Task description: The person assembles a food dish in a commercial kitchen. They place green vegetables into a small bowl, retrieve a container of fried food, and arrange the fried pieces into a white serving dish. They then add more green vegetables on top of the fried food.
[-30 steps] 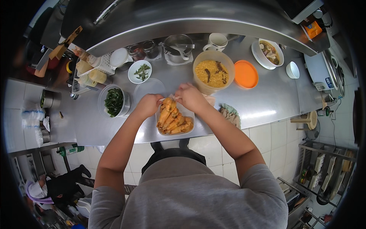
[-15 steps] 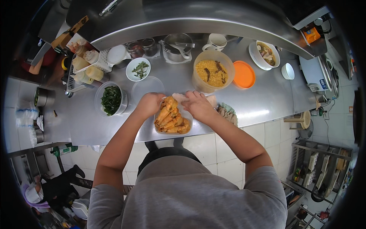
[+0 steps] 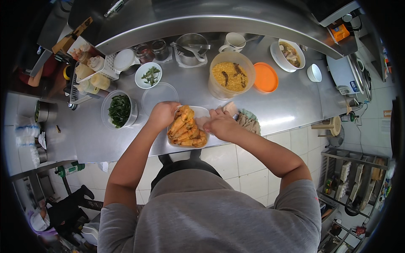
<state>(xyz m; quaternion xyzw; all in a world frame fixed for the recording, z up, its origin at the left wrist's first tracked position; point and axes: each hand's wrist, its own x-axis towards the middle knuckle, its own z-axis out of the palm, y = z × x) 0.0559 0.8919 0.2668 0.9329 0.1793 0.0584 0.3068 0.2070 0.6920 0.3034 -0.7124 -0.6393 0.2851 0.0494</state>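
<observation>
tissue [image 3: 202, 122] in right hand [image 3: 221, 124] moved to container's [image 3: 198, 111] right side

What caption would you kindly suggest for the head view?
Left fingers and right fingers flank a tray of golden food on a steel counter.

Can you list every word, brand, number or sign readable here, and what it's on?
Nothing is legible.
Blue label on the white appliance at right: too small to read.
Orange packet, upper right: too blurred to read.
White sheet on the right wall: too small to read.
Tray at the left hand: no print visible.
</observation>
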